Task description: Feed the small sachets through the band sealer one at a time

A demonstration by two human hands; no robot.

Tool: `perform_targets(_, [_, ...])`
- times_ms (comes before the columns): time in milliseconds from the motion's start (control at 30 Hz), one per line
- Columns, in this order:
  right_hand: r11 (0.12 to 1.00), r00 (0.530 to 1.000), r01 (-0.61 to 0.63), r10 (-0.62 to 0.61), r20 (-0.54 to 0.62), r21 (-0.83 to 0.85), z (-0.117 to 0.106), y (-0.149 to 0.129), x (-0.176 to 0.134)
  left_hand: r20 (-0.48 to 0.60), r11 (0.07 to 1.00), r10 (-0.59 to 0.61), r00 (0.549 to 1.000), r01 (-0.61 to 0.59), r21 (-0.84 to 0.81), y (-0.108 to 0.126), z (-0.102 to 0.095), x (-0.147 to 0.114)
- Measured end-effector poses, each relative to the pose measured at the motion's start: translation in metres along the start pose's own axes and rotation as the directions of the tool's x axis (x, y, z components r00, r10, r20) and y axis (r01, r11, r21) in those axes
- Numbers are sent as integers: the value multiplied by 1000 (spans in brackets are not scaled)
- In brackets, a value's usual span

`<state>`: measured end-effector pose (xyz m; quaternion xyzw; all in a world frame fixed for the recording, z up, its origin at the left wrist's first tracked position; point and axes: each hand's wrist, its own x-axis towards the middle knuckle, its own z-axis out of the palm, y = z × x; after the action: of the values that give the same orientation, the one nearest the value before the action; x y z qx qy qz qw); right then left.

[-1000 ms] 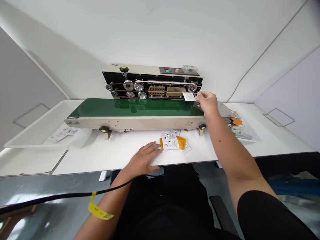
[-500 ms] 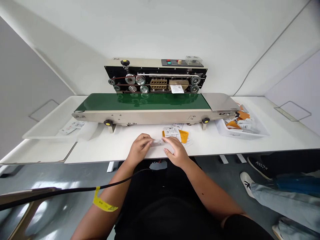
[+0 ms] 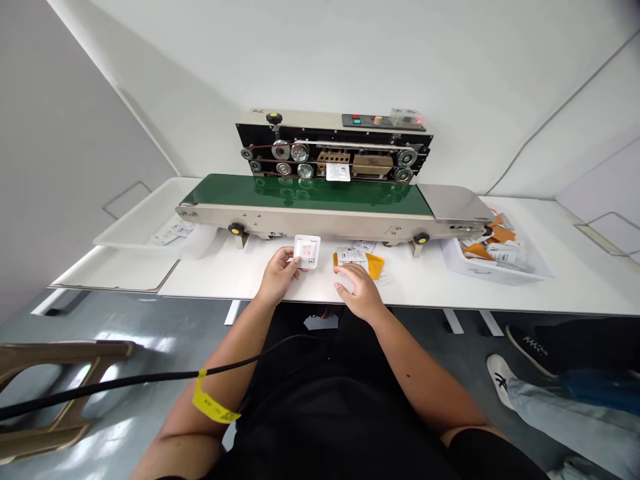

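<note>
My left hand pinches a small white sachet with red print on its face, held up above the front of the table. To its right, my right hand is open, thumb and fingers apart, at the near edge of a small pile. In that pile an orange packet lies under a white printed sachet. Another white sachet sits in the band sealing machine, hanging over the green conveyor belt.
A white bin at the right holds orange and white packets. At the left, a white tray contains several sachets. A black cable with a yellow tag crosses my left forearm. A person's legs show at lower right.
The sachet in my left hand has been raised and turned so its red print shows. My right hand has come away from it. The sachet in the sealer has travelled left.
</note>
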<state>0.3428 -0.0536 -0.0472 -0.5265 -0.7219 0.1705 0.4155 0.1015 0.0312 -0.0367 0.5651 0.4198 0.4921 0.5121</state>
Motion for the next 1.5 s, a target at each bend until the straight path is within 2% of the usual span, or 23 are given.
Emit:
perform_targets(67, [999,1000,-5,4,7,33,-1,-1,0,31,999,36,999,-37,35,-1,-1,0])
perform_targets(133, [996,999,-15,11,39,93,-4,-3,0,82,988,127,988,-134,80,-2,-2,-1])
perform_targets(233, [982,993,-61,41,113,180,-7,-4,-2,215,939,270,939,-306,157,-2,-2,-3])
perform_targets(300, [971,987,-101,70,148,216,-9,-4,-3,312,902,315,896,-385,196,-1,-3,-4])
perform_targets(467, [916,964,-241,188,190,321,-4,3,-4,445,829,363,819,-501,248,6,-5,-8])
perform_targets(600, [806,937,-349,280,211,478,2,8,0,533,780,370,761,-566,267,12,-5,-11])
perform_targets(667, [768,919,-393,309,246,506,-5,6,5,560,765,367,742,-584,272,15,-5,-13])
perform_targets(733, [755,906,-422,331,264,502,-24,5,13,547,763,359,756,-575,294,17,-6,-14])
perform_targets(800, [755,916,-398,358,182,520,-58,7,28,511,788,350,785,-542,292,19,-7,-15])
perform_targets(867, [768,919,-300,391,-43,565,-102,14,52,492,819,343,800,-511,260,20,-7,-15])
perform_targets(900, [784,892,-227,406,-199,577,-126,19,67,493,827,341,801,-504,247,20,-7,-15])
perform_targets(967, [821,775,-107,422,-471,560,-170,31,101,505,825,333,796,-506,253,22,-6,-15])
perform_targets(1000, [842,717,-92,427,-551,532,-189,38,119,511,818,330,794,-511,265,22,-6,-15])
perform_targets(1067, [865,656,-167,456,-601,474,-214,49,152,512,806,333,792,-520,281,23,-5,-16])
perform_targets(1133, [833,649,-305,536,-540,462,-225,57,179,504,803,337,795,-523,287,24,-5,-16])
perform_targets(1200, [771,654,-409,621,-432,488,-224,61,199,495,803,341,799,-522,289,23,-5,-16])
perform_targets(1267, [729,667,-453,659,-347,513,-218,63,211,489,804,341,803,-519,290,22,-6,-16])
perform_targets(1367, [718,684,-473,664,-301,510,-211,61,214,487,807,332,807,-511,295,21,-6,-15])
perform_targets(1433, [806,697,-426,583,-419,412,-204,55,201,497,806,316,808,-505,310,21,-5,-15])
perform_targets(1500, [936,709,-302,347,-614,181,-188,44,174,513,800,293,807,-501,331,22,-4,-15])
